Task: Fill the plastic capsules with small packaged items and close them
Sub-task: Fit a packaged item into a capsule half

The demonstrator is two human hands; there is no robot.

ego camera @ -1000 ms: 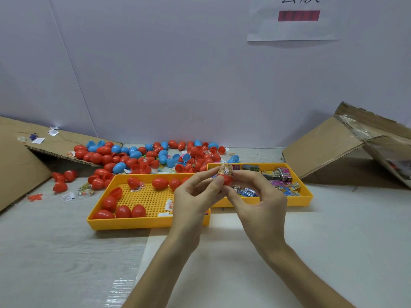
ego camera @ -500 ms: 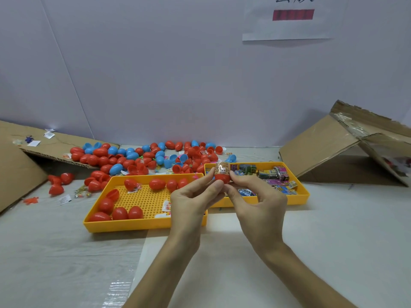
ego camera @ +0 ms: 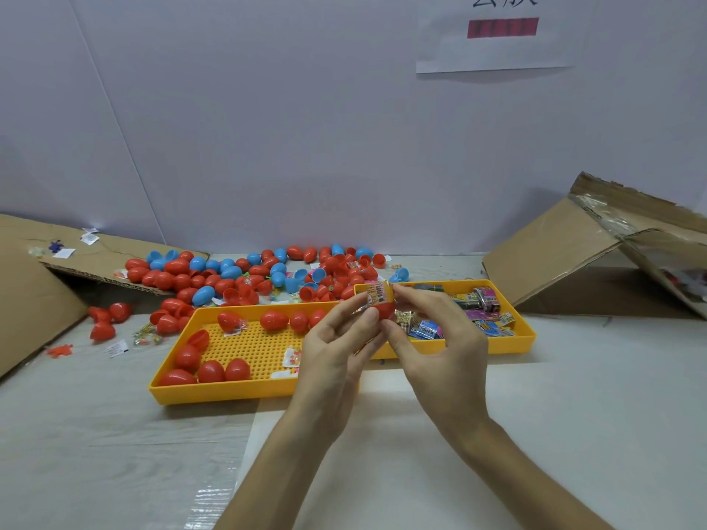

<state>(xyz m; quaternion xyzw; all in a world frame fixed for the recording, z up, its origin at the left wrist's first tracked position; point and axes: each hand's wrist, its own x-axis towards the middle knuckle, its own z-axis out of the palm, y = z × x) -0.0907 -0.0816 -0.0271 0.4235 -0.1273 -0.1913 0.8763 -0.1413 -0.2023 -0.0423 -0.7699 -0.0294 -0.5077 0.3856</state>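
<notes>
Between both hands, above the trays, is a red capsule half (ego camera: pixel 385 311) with a small gold packet (ego camera: pixel 378 294) sticking out of its top. My left hand (ego camera: pixel 336 348) grips the capsule half from the left with thumb and fingers. My right hand (ego camera: pixel 440 338) pinches the packet's top edge with its fingertips. A yellow tray (ego camera: pixel 237 392) on the left holds several closed red capsules (ego camera: pixel 210 371). A second yellow tray (ego camera: pixel 524 334) on the right holds several small packaged items (ego camera: pixel 486 311).
A heap of red and blue capsules (ego camera: pixel 245 277) lies behind the trays by the white wall. Cardboard flaps stand at the far left (ego camera: pixel 34 300) and at the right (ego camera: pixel 574 246). Loose red capsules (ego camera: pixel 105 319) and small packets lie left of the trays.
The packet has sunk a little into the red capsule half. Both hands stay at the same spot, fingers shifting slightly round the capsule.
</notes>
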